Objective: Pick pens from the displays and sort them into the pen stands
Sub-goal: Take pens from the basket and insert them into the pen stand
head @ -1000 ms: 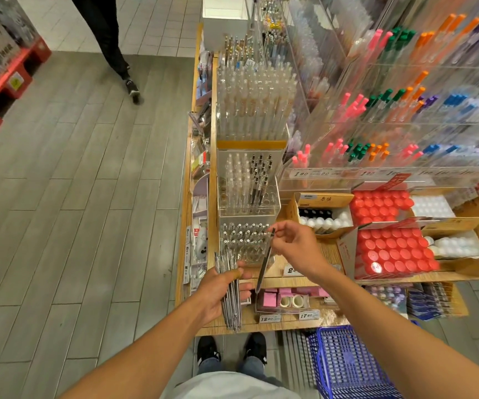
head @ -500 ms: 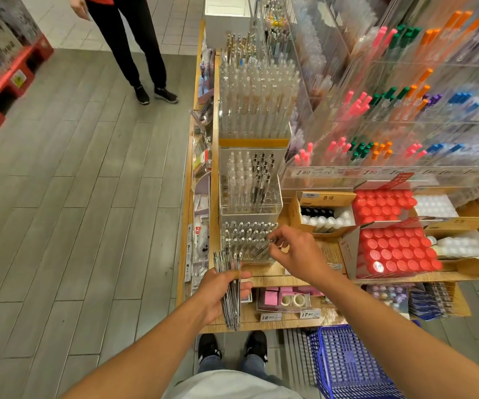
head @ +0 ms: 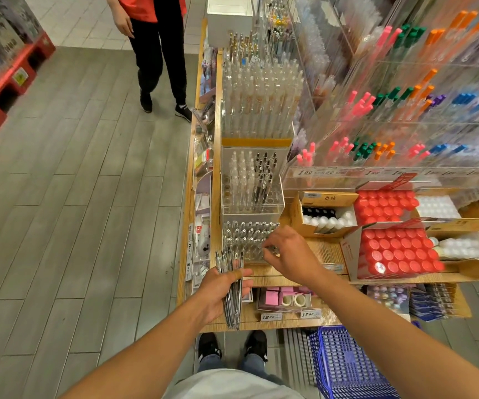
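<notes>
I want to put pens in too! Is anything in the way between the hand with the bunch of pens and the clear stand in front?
Nothing solid blocks it. The left hand holds the bundle of pens just short of the clear pen stand. Only the right hand is there, its fingers at the stand's near right corner, leaving the left side open.

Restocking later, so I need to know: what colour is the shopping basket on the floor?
Blue; the basket shows in the head view, bottom right.

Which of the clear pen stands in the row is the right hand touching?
The nearest, lowest stand, full of silver-tipped pens; the right hand is at its front corner. The two taller stands lie behind it, untouched.
</notes>
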{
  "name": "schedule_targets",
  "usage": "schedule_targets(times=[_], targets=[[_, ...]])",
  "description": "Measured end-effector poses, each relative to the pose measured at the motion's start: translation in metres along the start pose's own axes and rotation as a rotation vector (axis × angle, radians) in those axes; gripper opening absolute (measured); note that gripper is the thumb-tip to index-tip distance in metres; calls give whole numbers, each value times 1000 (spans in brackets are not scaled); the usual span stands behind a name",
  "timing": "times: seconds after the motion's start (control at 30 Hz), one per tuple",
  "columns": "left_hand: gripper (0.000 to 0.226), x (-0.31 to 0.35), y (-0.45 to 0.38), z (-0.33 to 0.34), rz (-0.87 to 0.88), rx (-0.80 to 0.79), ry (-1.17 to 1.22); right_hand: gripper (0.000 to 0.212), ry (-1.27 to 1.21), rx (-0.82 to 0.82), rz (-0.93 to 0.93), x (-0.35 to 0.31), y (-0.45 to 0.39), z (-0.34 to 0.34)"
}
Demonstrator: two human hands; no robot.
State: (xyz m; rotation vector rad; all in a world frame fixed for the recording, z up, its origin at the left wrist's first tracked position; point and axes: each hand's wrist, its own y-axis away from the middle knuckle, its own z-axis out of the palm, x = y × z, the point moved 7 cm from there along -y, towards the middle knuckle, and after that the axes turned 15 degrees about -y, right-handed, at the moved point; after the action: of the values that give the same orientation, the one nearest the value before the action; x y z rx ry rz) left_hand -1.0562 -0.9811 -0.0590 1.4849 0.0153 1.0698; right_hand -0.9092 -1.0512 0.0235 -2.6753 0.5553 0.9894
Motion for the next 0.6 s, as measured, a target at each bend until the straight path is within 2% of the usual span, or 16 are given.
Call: schedule_targets(times=[0.13, 0.33, 0.47, 0.6], targets=[[34, 1, 1, 0, 7, -6, -5, 8, 54, -13, -53, -3, 0, 2], [35, 1, 5, 2, 14, -45, 9, 16, 151, -6, 33, -5, 2, 2], [32, 5, 8, 6, 48, -80, 5, 19, -133, 59, 231, 0, 15, 8], [29, 7, 12, 12, 70, -131, 4, 22, -493, -24, 500, 8, 23, 28]])
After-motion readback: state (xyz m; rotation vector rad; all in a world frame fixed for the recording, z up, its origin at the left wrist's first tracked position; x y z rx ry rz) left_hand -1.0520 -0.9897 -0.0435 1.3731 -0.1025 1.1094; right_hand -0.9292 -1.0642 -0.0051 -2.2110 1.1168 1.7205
